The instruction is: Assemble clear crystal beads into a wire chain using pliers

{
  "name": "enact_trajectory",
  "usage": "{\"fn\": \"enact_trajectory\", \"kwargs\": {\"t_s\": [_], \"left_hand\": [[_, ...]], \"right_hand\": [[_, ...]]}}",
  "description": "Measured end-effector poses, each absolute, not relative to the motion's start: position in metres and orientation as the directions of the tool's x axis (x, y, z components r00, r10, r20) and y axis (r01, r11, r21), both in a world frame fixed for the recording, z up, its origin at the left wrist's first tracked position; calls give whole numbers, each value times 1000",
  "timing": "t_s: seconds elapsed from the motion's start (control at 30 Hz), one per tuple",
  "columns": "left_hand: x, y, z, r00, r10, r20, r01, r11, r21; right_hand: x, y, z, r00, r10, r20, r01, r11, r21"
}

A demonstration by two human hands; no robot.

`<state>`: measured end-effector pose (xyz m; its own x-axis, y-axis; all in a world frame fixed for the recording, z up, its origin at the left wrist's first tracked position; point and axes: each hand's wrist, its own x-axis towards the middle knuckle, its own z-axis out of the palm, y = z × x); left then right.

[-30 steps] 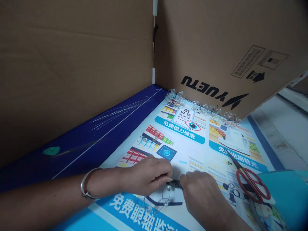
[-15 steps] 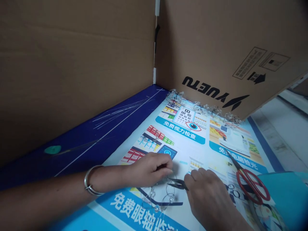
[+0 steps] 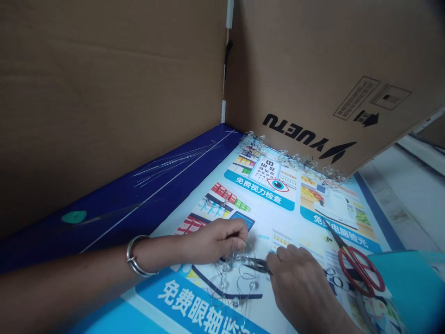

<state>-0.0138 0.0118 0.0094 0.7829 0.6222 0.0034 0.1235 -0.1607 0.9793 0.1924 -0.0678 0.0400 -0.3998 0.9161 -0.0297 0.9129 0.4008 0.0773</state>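
Observation:
My left hand [image 3: 217, 241] is closed, thumb and forefinger pinching a thin beaded wire [image 3: 239, 274]. The wire hangs in loose loops with several clear round beads, spreading below the fingers over the printed sheet. Wrapped around the handles of small dark pliers [image 3: 257, 265], my right hand [image 3: 304, 285] lies to the right of the wire. The pliers' jaws point left, slightly parted, close to the wire loops. Whether they touch the wire I cannot tell. My right palm hides the handles.
Red-handled scissors [image 3: 361, 269] lie on the right beside a turquoise item [image 3: 410, 283]. Several beaded wire pieces [image 3: 295, 160] line the sheet's far edge. Cut wires [image 3: 174, 160] and a green piece [image 3: 74, 216] rest on the blue surface. Cardboard walls [image 3: 295, 60] stand behind.
My left fingers have turned slightly, and more clear beads show beneath them. The hanging loops have shifted a little to the right. My right hand with the pliers has barely moved.

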Motion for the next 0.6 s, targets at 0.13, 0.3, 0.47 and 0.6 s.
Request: {"fn": "enact_trajectory", "kwargs": {"t_s": [0.13,0.3,0.47,0.6], "left_hand": [[-14,12,12,781,621,65,131,-265,955],[-13,13,12,791,598,127,121,-356,927],[-12,11,11,820,540,187,111,-471,875],[-11,10,13,819,543,185,128,-487,864]], "right_hand": [[192,-66,40,-373,927,-22,924,374,76],[191,-65,40,-370,928,-29,924,371,95],[191,-66,37,-370,929,-24,922,370,111],[190,-65,36,-395,919,-23,913,395,102]]}}
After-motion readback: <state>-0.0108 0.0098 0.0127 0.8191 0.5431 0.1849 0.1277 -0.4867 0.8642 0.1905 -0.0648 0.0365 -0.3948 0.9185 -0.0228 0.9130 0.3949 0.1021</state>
